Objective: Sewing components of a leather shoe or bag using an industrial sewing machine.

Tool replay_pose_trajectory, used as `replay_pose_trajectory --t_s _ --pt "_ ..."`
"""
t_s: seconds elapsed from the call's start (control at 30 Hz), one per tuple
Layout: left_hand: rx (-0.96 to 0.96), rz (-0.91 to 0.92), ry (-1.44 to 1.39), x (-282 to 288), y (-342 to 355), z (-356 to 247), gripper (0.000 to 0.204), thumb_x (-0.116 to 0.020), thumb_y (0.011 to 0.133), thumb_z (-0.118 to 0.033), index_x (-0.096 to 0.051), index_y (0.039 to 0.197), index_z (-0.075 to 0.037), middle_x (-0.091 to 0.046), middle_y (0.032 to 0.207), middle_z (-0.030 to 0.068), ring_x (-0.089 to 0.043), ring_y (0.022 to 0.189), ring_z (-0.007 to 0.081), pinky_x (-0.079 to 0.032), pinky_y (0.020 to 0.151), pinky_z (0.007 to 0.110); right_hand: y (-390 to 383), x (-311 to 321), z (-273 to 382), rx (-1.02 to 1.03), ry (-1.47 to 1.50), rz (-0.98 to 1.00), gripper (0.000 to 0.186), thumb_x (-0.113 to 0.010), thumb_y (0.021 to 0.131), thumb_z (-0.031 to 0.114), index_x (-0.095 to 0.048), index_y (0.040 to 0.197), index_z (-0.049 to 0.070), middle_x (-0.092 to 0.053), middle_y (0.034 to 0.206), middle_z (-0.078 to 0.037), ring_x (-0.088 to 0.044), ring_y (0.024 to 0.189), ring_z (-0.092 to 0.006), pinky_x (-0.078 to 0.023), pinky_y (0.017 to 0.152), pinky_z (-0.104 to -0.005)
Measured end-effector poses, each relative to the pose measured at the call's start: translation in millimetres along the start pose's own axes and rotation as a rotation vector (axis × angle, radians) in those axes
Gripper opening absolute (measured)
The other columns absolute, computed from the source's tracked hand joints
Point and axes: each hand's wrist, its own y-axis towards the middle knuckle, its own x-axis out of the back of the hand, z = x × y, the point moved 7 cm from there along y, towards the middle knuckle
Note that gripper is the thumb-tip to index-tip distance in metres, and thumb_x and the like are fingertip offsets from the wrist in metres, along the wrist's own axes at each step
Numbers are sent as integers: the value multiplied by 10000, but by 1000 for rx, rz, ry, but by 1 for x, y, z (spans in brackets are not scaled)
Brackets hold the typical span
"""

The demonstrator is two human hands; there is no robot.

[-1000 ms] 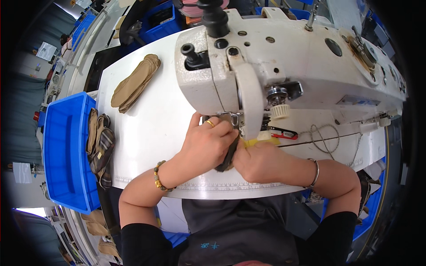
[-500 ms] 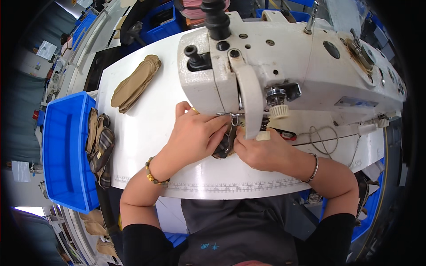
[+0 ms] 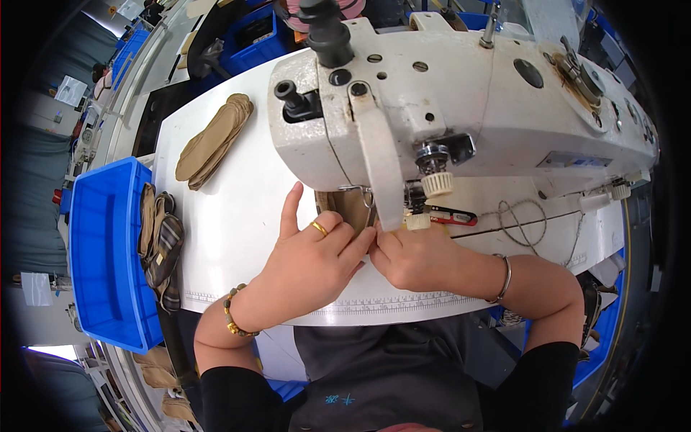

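A tan fabric shoe piece (image 3: 353, 207) with a darker edge lies under the needle area of the white sewing machine (image 3: 461, 101). My left hand (image 3: 306, 259) rests at its near left side, fingers bent and gripping the edge, while one finger points up and away from the cloth. Close beside it, my right hand (image 3: 414, 255) pinches the near right edge with curled fingers. The machine's head and lever partly cover the piece, and my fingertips hide its near end.
Tan insole-shaped pieces (image 3: 214, 140) lie stacked on the white table (image 3: 237, 209). A blue bin (image 3: 108, 252) stands at the left, with plaid shoe uppers (image 3: 162, 248) over its edge. Red-handled thread snips (image 3: 452, 215) and a loose cord (image 3: 522, 223) lie right of the needle.
Both hands have drawn slightly nearer to me. The shoe piece has turned, its tan face now showing instead of the dark side. One left finger has lifted outward.
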Motion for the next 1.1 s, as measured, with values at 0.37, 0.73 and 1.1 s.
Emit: replay_pose_trajectory --t_s 0.37,0.73,1.1 --pt "120 -249 198 -10 -8 -10 184 -681 744 -132 -735 907 -68 -576 817 -16 -556 931 164 -177 1133 707 -2 1 7 31 -40 -55 119 -642 680 136 -639 711 21 -579 652 -95 -561 504 -150 -422 427 -275" --pt "-107 -231 86 -20 0 -11 261 -800 631 -115 -763 890 -135 -606 838 -65 -604 855 146 -268 1079 635 -6 7 21 81 -109 60 154 -635 685 135 -677 764 10 -706 817 -176 -611 560 -145 -457 467 -264" --pt "33 -112 -328 -29 11 13 158 -798 703 -92 -747 851 -112 -614 793 -20 -569 776 202 -363 773 395 -6 9 25 74 -64 27 229 -625 677 153 -686 752 -55 -705 831 -269 -610 502 -156 -460 421 -262"
